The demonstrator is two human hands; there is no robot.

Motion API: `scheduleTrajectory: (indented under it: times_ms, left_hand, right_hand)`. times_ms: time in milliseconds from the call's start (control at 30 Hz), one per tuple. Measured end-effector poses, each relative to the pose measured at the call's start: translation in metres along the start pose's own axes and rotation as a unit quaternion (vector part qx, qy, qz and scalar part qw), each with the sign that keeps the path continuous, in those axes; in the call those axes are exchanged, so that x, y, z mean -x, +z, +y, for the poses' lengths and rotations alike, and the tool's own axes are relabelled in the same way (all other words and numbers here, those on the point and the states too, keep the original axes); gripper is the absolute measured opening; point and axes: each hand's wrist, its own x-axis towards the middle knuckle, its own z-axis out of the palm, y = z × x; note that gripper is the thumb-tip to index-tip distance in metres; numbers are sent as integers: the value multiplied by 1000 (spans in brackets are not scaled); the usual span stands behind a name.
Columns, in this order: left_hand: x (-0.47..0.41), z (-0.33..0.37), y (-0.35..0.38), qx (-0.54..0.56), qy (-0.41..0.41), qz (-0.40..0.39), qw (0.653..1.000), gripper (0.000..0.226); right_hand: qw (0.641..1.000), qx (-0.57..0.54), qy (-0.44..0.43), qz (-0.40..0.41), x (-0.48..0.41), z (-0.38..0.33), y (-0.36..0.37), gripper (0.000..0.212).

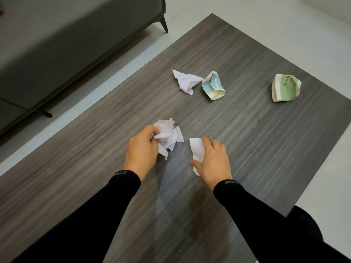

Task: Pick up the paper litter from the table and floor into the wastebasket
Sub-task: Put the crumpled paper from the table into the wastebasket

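On the dark wood-grain table [256, 141], my left hand [141, 150] grips a crumpled white paper wad [170, 136]. My right hand [213, 160] closes over a flat white paper scrap [196, 147], thumb under its near edge and fingers along its right side. Farther back lie a creased white paper [186, 80], a crumpled blue-and-cream paper [213, 86] touching it, and a crumpled green-and-cream paper [285, 88] near the right edge. No wastebasket is in view.
A grey sofa [66, 38] with dark legs stands to the left, across a strip of pale tiled floor [106, 80]. More pale floor [284, 25] surrounds the table's far and right sides.
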Motion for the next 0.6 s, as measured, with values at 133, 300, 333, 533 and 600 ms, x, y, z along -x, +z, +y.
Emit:
scheduleTrajectory:
  times_ms: [133, 300, 333, 533, 600]
  left_hand:
    - [1, 2, -8, 100, -62, 57, 991, 23]
    - [5, 20, -2, 276, -161, 17, 947, 27]
    - [8, 26, 3, 305, -181, 16, 935, 24]
    - [34, 56, 34, 264, -200, -32, 943, 18]
    - [41, 65, 46, 212, -187, -36, 959, 20]
  right_hand:
    - [982, -174, 68, -13, -7, 3, -1, 40]
    - [920, -374, 112, -27, -14, 2, -18, 28]
    - [905, -408, 112, -43, -13, -1, -22, 29]
    - [743, -623, 154, -191, -1, -12, -42, 46]
    - [755, -611, 132, -199, 4, -7, -44, 42]
